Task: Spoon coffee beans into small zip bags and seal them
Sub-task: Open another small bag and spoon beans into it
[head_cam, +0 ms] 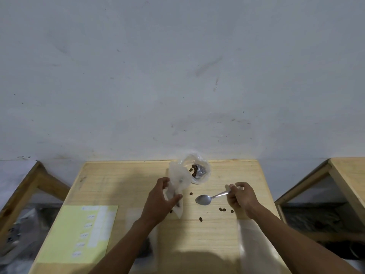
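Yellow sheet [79, 232] labels unreadable (blurred); bags unbranded.

Small clear plastic zip bag [177, 186] held upright; shiny metal spoon [205, 199] empty, bowl low; dark brown coffee beans [198, 171] in crumpled clear bag, several scattered on tabletop.

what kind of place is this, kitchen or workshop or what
Likely a bare workroom, not a kitchen: plain wooden table against a scuffed white wall, similar wooden tables either side, a yellow sheet.
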Demonstrator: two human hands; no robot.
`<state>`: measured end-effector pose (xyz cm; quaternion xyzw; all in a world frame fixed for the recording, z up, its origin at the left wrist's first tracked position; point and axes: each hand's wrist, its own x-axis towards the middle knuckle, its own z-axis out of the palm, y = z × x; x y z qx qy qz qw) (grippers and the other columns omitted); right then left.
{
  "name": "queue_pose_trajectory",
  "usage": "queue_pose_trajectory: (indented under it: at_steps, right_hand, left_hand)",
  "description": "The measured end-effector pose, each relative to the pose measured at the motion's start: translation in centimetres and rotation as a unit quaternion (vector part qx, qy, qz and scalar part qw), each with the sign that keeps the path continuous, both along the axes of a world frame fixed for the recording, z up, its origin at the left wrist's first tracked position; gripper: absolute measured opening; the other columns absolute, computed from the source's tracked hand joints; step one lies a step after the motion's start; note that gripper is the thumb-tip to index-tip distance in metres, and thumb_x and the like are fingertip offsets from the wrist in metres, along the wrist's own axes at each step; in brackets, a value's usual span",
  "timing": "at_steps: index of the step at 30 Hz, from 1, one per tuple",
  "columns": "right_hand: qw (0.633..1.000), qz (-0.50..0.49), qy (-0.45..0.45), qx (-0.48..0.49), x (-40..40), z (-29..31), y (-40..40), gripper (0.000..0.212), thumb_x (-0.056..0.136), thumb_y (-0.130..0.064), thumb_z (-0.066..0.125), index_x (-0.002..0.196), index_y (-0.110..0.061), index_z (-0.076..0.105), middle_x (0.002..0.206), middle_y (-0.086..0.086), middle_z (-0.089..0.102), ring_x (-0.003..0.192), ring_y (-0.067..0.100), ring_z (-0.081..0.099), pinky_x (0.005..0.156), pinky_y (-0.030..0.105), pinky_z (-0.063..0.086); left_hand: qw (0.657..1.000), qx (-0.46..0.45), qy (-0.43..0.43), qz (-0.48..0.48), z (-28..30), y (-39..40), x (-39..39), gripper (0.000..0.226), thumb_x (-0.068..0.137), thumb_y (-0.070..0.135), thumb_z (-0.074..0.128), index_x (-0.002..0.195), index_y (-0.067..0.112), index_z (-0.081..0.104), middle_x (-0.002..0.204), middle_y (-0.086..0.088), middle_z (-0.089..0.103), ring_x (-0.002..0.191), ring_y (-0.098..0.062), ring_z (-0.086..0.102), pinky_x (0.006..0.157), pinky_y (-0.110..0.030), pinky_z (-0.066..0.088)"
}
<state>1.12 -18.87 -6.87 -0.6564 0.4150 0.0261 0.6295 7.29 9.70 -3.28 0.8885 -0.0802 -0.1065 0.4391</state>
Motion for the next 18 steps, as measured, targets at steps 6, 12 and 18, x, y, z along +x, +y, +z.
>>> queue_pose_trajectory:
  at_steps: [6, 12, 18]
  right_hand:
    - [0.996, 0.069, -0.023, -0.057, 0.4, 1.8, 0.1, 0.032, 0.091, -0.033, 0.065, 0.112, -0.01, 0.062, 0.084, 0.011, 0.068, 0.065, 0.018, 0.061, 0.065, 0.032, 0.052]
    - [0.952, 0.255, -0.172, 0.008, 1.7, 8.1, 5.3, 0.025, 0.084, -0.025, 0.075, 0.108, -0.026, 0.069, 0.08, -0.014, 0.065, 0.077, 0.004, 0.062, 0.072, 0.022, 0.052]
    - [0.965, 0.167, -0.198, -0.046, 3.5, 8.4, 6.2, 0.017, 0.089, -0.024, 0.07, 0.089, -0.007, 0.072, 0.079, 0.014, 0.068, 0.071, 0.013, 0.059, 0.069, 0.032, 0.05]
  left_hand:
    - [1.0, -0.002, -0.02, -0.018, 0.0, -1.1, 0.2, 0.067, 0.071, 0.039, 0.082, 0.126, 0.024, 0.047, 0.117, 0.006, 0.062, 0.113, -0.009, 0.057, 0.088, -0.022, 0.044]
    - [0.998, -0.009, -0.046, -0.046, 1.3, -3.4, 0.6, 0.071, 0.071, 0.042, 0.082, 0.129, 0.021, 0.046, 0.117, 0.009, 0.057, 0.11, -0.01, 0.055, 0.084, -0.018, 0.043]
    - [0.991, -0.041, -0.062, -0.111, 2.2, -3.3, 0.9, 0.046, 0.09, 0.026, 0.066, 0.13, 0.023, 0.045, 0.114, 0.009, 0.062, 0.106, 0.001, 0.058, 0.088, -0.017, 0.049]
